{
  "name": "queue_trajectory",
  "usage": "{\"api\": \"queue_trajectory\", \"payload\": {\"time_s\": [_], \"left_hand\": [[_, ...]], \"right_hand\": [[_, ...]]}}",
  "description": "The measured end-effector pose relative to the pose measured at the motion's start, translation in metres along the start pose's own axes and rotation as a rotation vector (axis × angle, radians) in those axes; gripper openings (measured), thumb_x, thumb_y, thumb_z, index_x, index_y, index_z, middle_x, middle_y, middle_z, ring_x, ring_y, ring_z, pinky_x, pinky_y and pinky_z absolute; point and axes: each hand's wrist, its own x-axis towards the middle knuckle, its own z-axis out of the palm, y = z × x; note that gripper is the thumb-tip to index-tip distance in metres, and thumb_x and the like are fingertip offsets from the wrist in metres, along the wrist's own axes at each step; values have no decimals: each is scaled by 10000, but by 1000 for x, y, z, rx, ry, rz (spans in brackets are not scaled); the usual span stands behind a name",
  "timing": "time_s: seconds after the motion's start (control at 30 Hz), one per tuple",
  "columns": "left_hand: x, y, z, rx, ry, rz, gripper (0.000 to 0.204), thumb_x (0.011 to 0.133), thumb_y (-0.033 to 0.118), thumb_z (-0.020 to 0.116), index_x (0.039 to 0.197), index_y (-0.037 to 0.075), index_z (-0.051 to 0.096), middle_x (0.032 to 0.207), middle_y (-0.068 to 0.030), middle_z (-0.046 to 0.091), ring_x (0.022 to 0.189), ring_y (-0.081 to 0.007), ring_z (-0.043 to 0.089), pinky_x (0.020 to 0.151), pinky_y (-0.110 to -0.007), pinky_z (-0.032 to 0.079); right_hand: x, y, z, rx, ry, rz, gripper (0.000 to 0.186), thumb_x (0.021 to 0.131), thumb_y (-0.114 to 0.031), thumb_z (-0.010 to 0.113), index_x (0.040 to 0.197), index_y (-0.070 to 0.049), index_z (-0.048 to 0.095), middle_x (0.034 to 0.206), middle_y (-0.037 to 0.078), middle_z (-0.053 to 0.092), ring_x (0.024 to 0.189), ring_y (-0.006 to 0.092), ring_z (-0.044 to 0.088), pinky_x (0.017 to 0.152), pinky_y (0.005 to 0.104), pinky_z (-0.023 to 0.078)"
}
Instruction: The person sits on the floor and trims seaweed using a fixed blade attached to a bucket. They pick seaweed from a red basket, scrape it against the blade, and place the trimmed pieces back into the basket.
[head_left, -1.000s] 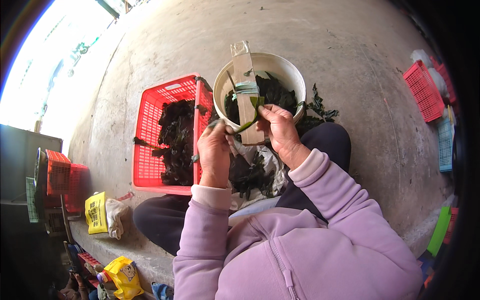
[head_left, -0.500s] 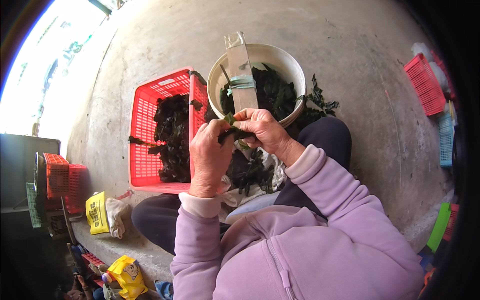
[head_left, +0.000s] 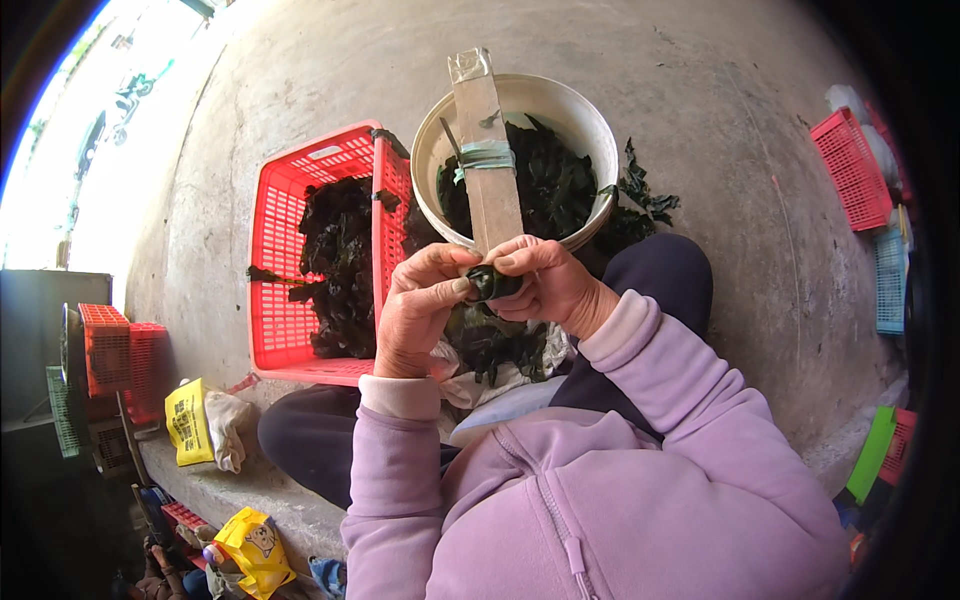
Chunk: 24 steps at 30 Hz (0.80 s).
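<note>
A small dark green piece of kelp point(head_left: 490, 284), bunched into a compact knot-like lump, is pinched between my two hands above my lap. Thumb and fingers of my left hand point(head_left: 412, 305) close on its left side. My right hand point(head_left: 562, 284) grips it from the right, fingers curled beneath and partly hidden. Just beyond my hands, a wooden board point(head_left: 492, 205) bound with a pale green tie lies across a white bucket point(head_left: 602, 135) holding more kelp point(head_left: 555, 185). Kelp pieces point(head_left: 500, 345) also lie on whitish cloth in my lap.
A red plastic crate point(head_left: 275, 335) with a dark kelp heap point(head_left: 340, 250) stands left of the bucket. Loose kelp point(head_left: 645, 190) hangs at the bucket's right. A yellow bag point(head_left: 188, 425) sits at lower left. Baskets, including a red one point(head_left: 850, 168), line the far right.
The kelp strip, earlier stretched between my fingers, is now gathered into a compact lump. My hands sit slightly lower, and my left fingers have shifted to pinch its side.
</note>
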Motion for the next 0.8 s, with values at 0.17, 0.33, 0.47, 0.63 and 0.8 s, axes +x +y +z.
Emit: {"api": "queue_trajectory", "payload": {"time_s": [0.17, 0.33, 0.47, 0.63, 0.8], "left_hand": [[-4, 6, 7, 372, 115, 29, 212, 746, -87, 636, 951, -32, 648, 925, -95, 670, 839, -145, 634, 780, -246, 491], [-2, 0, 14, 467, 302, 169, 146, 786, -85, 610, 915, -18, 629, 854, -55, 655, 775, -109, 615, 743, -228, 481], [0, -8, 19, 642, 308, 324, 115, 781, -80, 608, 871, -8, 603, 939, -68, 627, 889, -127, 585, 811, -247, 450], [-6, -6, 19, 1006, 366, 541, 144, 689, -64, 654, 796, 1, 583, 957, -73, 580, 923, -157, 525, 845, -281, 402], [-4, -4, 13, 1254, 317, 517, 122, 737, -59, 665, 799, 2, 578, 891, -46, 581, 824, -138, 534, 780, -249, 416]], "right_hand": [[-2, -4, 0, -66, -145, -2, 142, 858, -122, 560, 771, -13, 586, 528, -66, 312, 404, 41, 237, 370, 211, 178], [0, -5, 1, -264, 224, -77, 135, 866, -141, 611, 851, -7, 602, 534, -73, 332, 418, 39, 244, 370, 210, 191], [-2, -7, -2, -73, 20, -6, 111, 901, -142, 568, 844, -48, 580, 535, -78, 310, 413, 31, 239, 361, 186, 191], [-3, -7, -2, -164, 207, -45, 116, 900, -152, 576, 835, -56, 573, 538, -86, 318, 418, 19, 244, 369, 184, 195], [-2, -5, 8, -239, 254, -83, 95, 863, -114, 615, 902, -28, 603, 538, -73, 372, 409, 23, 264, 377, 188, 217]]}}
